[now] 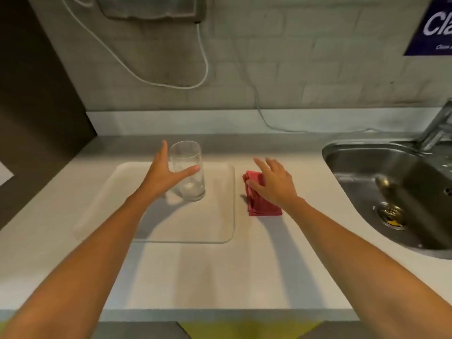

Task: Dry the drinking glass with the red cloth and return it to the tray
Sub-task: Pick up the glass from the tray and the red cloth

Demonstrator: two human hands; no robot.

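Pickup step, nothing lifted: drinking glass [187, 171] upright on tray [220, 231]; left hand [163, 176] spread beside glass, unclosed; right hand [273, 183] released over red cloth [262, 204] right of tray; both must close next.

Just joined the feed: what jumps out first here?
The red cloth, folded on the counter right of the tray, with the right hand spread on it. Next, the clear drinking glass upright on the tray, the open left hand around it. A steel sink sits far right.
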